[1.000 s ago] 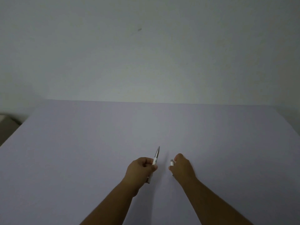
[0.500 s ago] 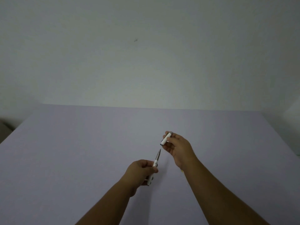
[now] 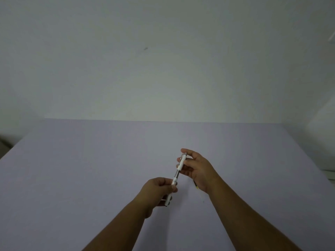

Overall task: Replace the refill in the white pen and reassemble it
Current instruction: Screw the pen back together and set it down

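Observation:
My left hand (image 3: 158, 191) grips the lower half of the white pen (image 3: 170, 195), with the silvery refill (image 3: 176, 175) sticking up out of it. My right hand (image 3: 197, 167) pinches the upper white barrel (image 3: 181, 162), which has a grey end cap and a clip. The barrel sits over the refill's upper end, in line with the lower half, and a stretch of refill still shows between the two halves. A thin dark stick with a yellow end (image 3: 195, 185) lies on the table under my right wrist, mostly hidden.
The work happens above a wide pale lilac table (image 3: 90, 169) that meets a plain white wall (image 3: 163, 69) at the back. A whitish object (image 3: 329, 173) shows at the table's right edge.
My right hand lifted the upper barrel off the table, carried it above the refill tip, then slid it down over the refill. My left hand held the lower half almost still.

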`<state>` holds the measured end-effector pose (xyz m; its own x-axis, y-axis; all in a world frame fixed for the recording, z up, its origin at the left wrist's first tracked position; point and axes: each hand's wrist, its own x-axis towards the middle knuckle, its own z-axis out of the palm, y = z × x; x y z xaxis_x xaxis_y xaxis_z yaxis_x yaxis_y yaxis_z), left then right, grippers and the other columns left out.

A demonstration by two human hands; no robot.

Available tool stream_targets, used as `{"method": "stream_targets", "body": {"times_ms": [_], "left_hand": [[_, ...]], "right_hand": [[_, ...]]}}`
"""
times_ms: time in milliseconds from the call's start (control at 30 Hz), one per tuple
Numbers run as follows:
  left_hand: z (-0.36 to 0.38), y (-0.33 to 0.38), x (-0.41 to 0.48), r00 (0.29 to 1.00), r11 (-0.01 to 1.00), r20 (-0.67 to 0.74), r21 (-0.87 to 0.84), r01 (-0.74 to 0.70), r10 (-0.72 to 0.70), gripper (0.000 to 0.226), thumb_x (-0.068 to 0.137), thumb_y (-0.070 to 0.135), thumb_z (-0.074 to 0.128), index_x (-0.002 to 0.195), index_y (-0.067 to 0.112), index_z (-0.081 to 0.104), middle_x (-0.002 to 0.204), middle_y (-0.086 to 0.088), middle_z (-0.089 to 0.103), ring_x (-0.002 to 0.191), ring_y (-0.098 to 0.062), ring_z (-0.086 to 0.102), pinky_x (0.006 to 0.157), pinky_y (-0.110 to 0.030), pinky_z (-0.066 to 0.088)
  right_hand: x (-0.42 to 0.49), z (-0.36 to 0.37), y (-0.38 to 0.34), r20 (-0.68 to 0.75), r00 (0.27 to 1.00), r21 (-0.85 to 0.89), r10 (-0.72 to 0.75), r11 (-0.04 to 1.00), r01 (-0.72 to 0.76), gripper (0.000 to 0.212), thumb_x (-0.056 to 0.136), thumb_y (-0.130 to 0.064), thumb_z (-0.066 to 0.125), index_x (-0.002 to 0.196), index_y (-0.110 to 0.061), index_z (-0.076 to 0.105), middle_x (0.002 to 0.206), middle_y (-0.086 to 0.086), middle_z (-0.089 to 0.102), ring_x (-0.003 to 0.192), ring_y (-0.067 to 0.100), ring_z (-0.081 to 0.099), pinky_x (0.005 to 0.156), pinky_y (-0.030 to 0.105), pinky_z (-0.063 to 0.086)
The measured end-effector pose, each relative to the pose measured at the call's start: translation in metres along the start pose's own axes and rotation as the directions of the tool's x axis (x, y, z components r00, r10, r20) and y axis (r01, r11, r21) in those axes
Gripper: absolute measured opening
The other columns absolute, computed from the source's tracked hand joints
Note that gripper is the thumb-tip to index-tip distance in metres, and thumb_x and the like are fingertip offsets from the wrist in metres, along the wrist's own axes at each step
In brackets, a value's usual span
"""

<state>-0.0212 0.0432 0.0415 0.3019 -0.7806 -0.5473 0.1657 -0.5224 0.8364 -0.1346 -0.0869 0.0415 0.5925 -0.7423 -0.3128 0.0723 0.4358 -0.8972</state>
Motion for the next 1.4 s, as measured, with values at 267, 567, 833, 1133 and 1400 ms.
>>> {"method": "stream_targets", "body": {"times_ms": [267,567,833,1133,1400], "left_hand": [[0.004,0.005,-0.003,0.999,1.0,-0.024,0.005,-0.028,0.029,0.01,0.087,0.011,0.061,0.089,0.014,0.07,0.087,-0.006,0.072,0.069,-0.019,0.062,0.062,-0.029,0.056],[0.007,0.006,-0.006,0.998,0.998,-0.038,0.009,-0.058,0.059,0.011,0.088,0.011,0.06,0.085,0.016,0.069,0.085,-0.007,0.072,0.066,-0.018,0.061,0.057,-0.025,0.055],[0.008,0.004,-0.001,0.998,0.999,-0.049,0.005,-0.034,0.034,0.01,0.088,0.012,0.061,0.084,0.016,0.069,0.087,-0.01,0.071,0.066,-0.019,0.061,0.055,-0.025,0.055],[0.006,0.0,0.024,0.995,0.991,-0.023,-0.101,0.09,-0.092,0.011,0.084,0.019,0.067,0.094,0.013,0.068,0.089,-0.01,0.064,0.076,-0.022,0.062,0.063,-0.031,0.058],[0.032,-0.038,0.074,0.971,0.989,-0.202,0.052,0.138,-0.125,0.008,0.083,0.015,0.068,0.087,0.008,0.07,0.072,-0.007,0.064,0.064,-0.017,0.059,0.075,-0.035,0.06]], "right_hand": [[-0.011,0.005,0.003,0.042,0.999,-0.16,-0.016,0.987,0.022,0.023,0.092,-0.005,0.05,0.106,-0.017,0.063,0.095,0.011,0.068,0.085,0.021,0.067,0.08,0.036,0.058],[-0.012,0.005,0.001,0.051,0.999,-0.183,0.005,0.983,0.004,0.021,0.092,-0.004,0.05,0.104,-0.015,0.064,0.094,0.011,0.069,0.082,0.019,0.069,0.078,0.034,0.06],[-0.011,0.005,0.005,0.013,1.0,-0.195,0.012,0.981,-0.009,0.023,0.092,-0.006,0.053,0.112,-0.013,0.063,0.095,0.011,0.07,0.083,0.021,0.07,0.081,0.037,0.059],[0.015,-0.04,-0.008,-0.358,0.928,-0.321,-0.1,0.947,-0.022,0.02,0.089,-0.006,0.051,0.103,-0.009,0.065,0.086,0.005,0.065,0.065,0.013,0.057,0.062,0.022,0.051],[0.008,-0.076,0.058,-0.368,0.928,-0.825,-0.053,0.479,-0.299,0.014,0.085,-0.015,0.058,0.091,-0.008,0.069,0.1,0.011,0.071,0.096,0.025,0.063,0.083,0.03,0.047]]}}
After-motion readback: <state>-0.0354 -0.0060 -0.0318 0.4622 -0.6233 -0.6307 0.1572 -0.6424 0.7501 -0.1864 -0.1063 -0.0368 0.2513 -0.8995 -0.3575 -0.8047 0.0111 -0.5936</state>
